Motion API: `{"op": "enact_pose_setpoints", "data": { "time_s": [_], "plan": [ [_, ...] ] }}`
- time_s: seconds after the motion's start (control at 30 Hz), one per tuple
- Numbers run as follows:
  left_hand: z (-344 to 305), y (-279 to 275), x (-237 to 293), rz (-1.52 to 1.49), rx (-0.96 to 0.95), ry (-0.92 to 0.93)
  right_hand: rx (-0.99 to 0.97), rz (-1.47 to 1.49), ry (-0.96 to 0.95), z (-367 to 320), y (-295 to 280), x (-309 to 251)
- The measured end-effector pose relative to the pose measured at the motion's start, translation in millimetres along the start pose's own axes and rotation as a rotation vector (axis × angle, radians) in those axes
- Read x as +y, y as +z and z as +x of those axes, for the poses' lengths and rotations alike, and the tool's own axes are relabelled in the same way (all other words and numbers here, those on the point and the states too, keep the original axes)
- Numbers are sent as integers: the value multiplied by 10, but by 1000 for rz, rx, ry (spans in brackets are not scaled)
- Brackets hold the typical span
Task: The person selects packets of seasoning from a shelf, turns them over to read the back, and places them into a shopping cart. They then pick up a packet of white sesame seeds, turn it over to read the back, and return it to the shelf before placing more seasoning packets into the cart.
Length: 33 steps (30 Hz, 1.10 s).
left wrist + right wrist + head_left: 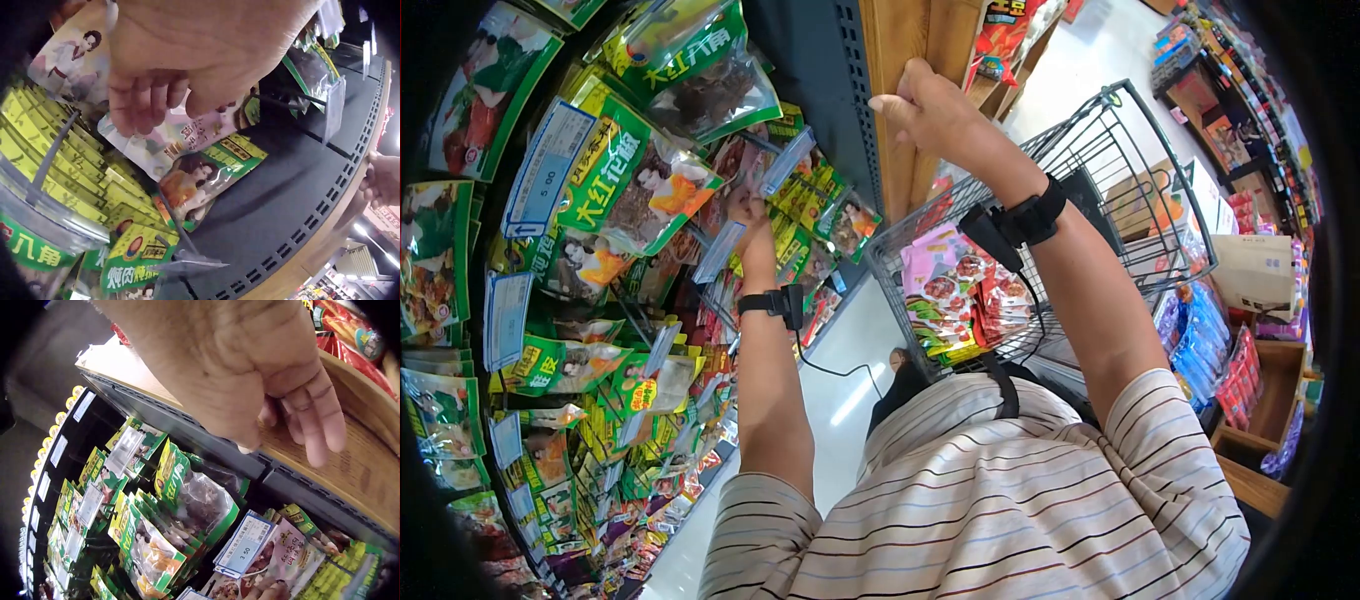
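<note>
1. Well, in the head view my left hand (752, 225) is among the hanging packets (635, 185) of the shelf (812, 50), inside its wooden edge (910, 180); my right hand (940, 115) is at that edge, fingers loosely bent, holding nothing.
2. In the left wrist view my left fingers (142, 112) bend down over a pink packet (209, 127), set in from the shelf's slotted edge (294, 234); whether they pinch it, I can't tell. I'd judge it light, limp and slick, with little to break.
3. In the right wrist view the packet sits beside a price tag (247, 544); I'd take its sealed margin between thumb and fingers, since the glossy face could slip.
</note>
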State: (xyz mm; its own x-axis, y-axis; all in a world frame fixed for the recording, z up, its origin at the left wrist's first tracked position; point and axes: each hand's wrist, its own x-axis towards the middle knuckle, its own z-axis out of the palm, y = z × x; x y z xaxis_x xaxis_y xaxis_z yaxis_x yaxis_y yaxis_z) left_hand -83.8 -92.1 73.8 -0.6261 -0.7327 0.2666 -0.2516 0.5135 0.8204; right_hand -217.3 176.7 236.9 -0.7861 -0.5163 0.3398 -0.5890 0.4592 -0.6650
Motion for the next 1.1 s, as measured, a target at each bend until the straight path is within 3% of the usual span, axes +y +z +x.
{"op": "enact_pose_setpoints", "data": {
  "time_s": [0.1, 0.17, 0.27, 0.37, 0.43, 0.5, 0.6, 0.63, 0.7, 0.87, 0.97, 1.1],
  "plan": [
    [145, -34, -425, 56, 91, 136, -2, -1, -3, -17, -2, 9],
    [285, 139, -1051, 184, 138, 92, -6, 10, 7, -7, -4, 1],
    [406, 83, -975, 196, 95, 158, -20, 20, 29, -13, -2, 2],
    [507, 112, -960, -89, 113, 359, -64, 39, 95, -32, -59, -84],
    [457, 16, -678, -59, 89, 335, -102, 78, 178, -72, -81, -193],
    [191, -328, 261, 262, -12, 129, -48, 97, 139, -131, 38, -71],
    [125, -307, -28, 264, 104, 93, -72, 70, 163, -260, 292, 110],
    [145, -282, -19, 148, 288, 336, -100, 50, 182, -298, 329, 78],
    [52, -267, 61, -94, 263, 269, -278, 294, 319, -430, 414, -56],
    [277, -356, -169, 156, -33, -10, -460, 585, 365, -394, 986, 1],
    [423, -304, -148, 85, -56, 38, -520, 662, 425, -257, 1118, -26],
    [497, -239, -98, -16, -65, 143, -506, 451, 257, 13, 1571, 208]
  ]
}}
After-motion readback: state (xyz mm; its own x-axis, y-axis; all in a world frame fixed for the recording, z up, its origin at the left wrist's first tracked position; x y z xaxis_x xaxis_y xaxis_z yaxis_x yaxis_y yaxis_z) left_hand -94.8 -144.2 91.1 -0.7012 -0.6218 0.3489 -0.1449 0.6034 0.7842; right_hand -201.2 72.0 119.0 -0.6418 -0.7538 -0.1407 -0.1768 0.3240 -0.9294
